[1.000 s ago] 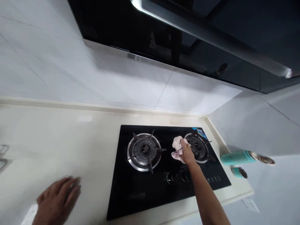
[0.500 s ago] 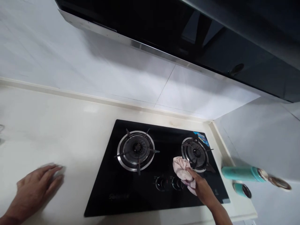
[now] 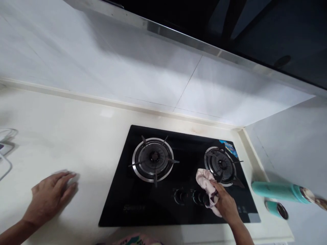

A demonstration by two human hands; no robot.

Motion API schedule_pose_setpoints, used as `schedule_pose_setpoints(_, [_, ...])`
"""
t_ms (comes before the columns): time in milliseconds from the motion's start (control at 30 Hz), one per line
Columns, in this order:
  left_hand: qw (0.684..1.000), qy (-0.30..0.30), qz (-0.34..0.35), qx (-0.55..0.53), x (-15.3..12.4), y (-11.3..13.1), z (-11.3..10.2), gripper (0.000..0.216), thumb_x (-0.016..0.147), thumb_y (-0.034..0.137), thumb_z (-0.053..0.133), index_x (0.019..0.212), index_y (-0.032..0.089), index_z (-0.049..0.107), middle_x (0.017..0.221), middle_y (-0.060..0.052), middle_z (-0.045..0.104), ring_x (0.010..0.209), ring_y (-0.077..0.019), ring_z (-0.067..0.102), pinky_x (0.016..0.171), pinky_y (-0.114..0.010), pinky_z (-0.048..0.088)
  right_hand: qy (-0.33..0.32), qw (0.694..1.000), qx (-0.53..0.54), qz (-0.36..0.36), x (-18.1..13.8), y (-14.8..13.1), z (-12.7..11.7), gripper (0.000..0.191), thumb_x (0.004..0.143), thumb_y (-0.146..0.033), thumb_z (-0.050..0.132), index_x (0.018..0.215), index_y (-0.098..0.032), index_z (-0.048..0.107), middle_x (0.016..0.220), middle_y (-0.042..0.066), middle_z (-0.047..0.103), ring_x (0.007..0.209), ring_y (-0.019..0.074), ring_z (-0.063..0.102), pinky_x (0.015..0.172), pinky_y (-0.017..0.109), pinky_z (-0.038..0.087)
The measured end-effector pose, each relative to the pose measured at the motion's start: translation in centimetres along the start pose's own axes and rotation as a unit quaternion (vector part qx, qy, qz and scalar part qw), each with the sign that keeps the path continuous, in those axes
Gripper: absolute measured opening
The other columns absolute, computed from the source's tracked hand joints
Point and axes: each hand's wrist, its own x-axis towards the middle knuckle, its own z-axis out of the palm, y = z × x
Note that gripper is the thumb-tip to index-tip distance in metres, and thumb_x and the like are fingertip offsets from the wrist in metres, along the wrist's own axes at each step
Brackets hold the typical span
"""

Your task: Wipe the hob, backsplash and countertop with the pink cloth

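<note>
My right hand (image 3: 227, 204) is closed on a crumpled pale pink cloth (image 3: 206, 180). The cloth lies against the black glass gas hob (image 3: 143, 216), just front-left of the right burner (image 3: 221, 164) and beside the right knob (image 3: 199, 197). Dark patches show in its folds near my fingers. To the left, my left hand (image 3: 52, 197) rests palm-down on the cream counter (image 3: 84, 143), fingers loosely stretched and holding nothing.
The left burner (image 3: 154, 157) has a metal pan support. A teal bottle (image 3: 277, 191) and a small teal cup (image 3: 276, 209) stand at the right. White cable (image 3: 6, 160) lies far left. A dark range hood (image 3: 178, 20) overhangs the back wall.
My view has turned, so the hob sits further right and the cable now shows. Against the hob, the cloth has moved slightly toward the front, uncovering more of the right knob.
</note>
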Motion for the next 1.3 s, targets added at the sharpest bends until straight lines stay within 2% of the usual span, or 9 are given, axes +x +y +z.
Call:
schedule_pose_setpoints(233, [1.000,0.004,-0.007,0.009,-0.1,0.0,0.2,0.038,0.099,0.050,0.042,0.125,0.037,0.066,0.136,-0.006,0.067,0.136,-0.0373,0.058,0.108,-0.064,0.047,-0.089,0.987,-0.086,-0.101,2.9,-4.2,-2.3,0.068,0.084,-0.002,0.048,0.138,-0.034,0.075,0.149,0.002,0.068,0.131,0.0228,0.068,0.109,0.035,0.056])
schedule_pose_setpoints(367, [1.000,0.001,0.018,0.018,0.9,3.0,0.5,0.041,0.101,0.046,0.039,0.120,0.029,0.072,0.133,-0.013,0.070,0.128,-0.0371,0.063,0.103,-0.060,0.051,-0.091,0.978,-0.087,-0.165,4.7,-4.6,-3.3,0.074,0.080,0.001,0.045,0.137,-0.035,0.075,0.151,0.001,0.066,0.139,0.0244,0.062,0.118,0.043,0.051])
schedule_pose_setpoints(533, [0.984,0.076,0.131,-0.093,8.2,11.7,1.6,0.042,0.105,0.041,0.047,0.140,0.022,0.063,0.152,-0.017,0.061,0.143,-0.0325,0.056,0.120,-0.055,0.047,-0.071,0.981,-0.069,-0.165,6.4,-7.7,-2.0,0.076,0.071,-0.005,0.059,0.140,-0.033,0.071,0.148,0.007,0.064,0.132,0.0303,0.063,0.112,0.044,0.054])
schedule_pose_setpoints(633, [0.974,0.095,0.127,-0.160,14.1,15.5,3.7,0.048,0.106,0.043,0.044,0.147,0.022,0.057,0.155,-0.017,0.059,0.144,-0.0310,0.057,0.122,-0.054,0.048,-0.092,0.980,-0.094,-0.151,6.9,-11.2,0.3,0.076,0.066,-0.009,0.073,0.139,-0.032,0.070,0.147,0.012,0.060,0.136,0.0382,0.057,0.116,0.049,0.049])
schedule_pose_setpoints(733, [0.977,0.054,0.123,-0.168,17.9,17.4,6.4,0.055,0.106,0.046,0.038,0.148,0.016,0.059,0.158,-0.020,0.058,0.148,-0.0340,0.055,0.121,-0.058,0.050,-0.053,0.982,-0.108,-0.145,8.5,-13.0,1.9,0.079,0.070,-0.011,0.074,0.147,-0.028,0.063,0.151,0.016,0.053,0.144,0.0415,0.048,0.122,0.052,0.042])
schedule_pose_setpoints(867, [0.982,0.018,0.135,-0.127,18.8,18.0,9.0,0.057,0.106,0.046,0.037,0.150,0.018,0.060,0.164,-0.017,0.053,0.157,-0.0369,0.044,0.122,-0.063,0.046,0.017,0.995,-0.064,-0.080,13.1,-12.6,1.8,0.070,0.075,-0.010,0.066,0.144,-0.023,0.062,0.143,0.017,0.055,0.131,0.0373,0.055,0.117,0.048,0.046])
schedule_pose_setpoints(1033, [0.983,0.037,0.141,-0.115,18.2,17.5,9.4,0.057,0.106,0.049,0.038,0.149,0.021,0.062,0.163,-0.016,0.054,0.157,-0.0347,0.045,0.121,-0.059,0.045,0.088,0.991,0.096,-0.016,20.5,-10.5,-2.2,0.056,0.079,-0.016,0.052,0.135,-0.017,0.061,0.119,0.014,0.065,0.114,0.0322,0.062,0.109,0.045,0.052])
schedule_pose_setpoints(1133, [0.983,0.039,0.132,-0.125,18.2,17.5,9.0,0.056,0.106,0.050,0.039,0.146,0.021,0.065,0.162,-0.016,0.055,0.156,-0.0349,0.047,0.120,-0.060,0.045,0.142,0.987,0.074,0.014,24.5,-8.3,-6.7,0.055,0.085,-0.023,0.052,0.139,-0.012,0.057,0.125,0.019,0.064,0.120,0.0333,0.061,0.108,0.043,0.051])
schedule_pose_setpoints(1300, [0.982,0.032,0.117,-0.142,18.1,17.8,8.5,0.055,0.104,0.052,0.042,0.144,0.021,0.066,0.161,-0.016,0.057,0.155,-0.0355,0.048,0.120,-0.060,0.044,0.004,0.982,-0.110,0.155,28.8,-6.4,-10.2,0.058,0.095,-0.038,0.057,0.146,-0.010,0.056,0.133,0.026,0.060,0.116,0.0367,0.067,0.100,0.049,0.053])
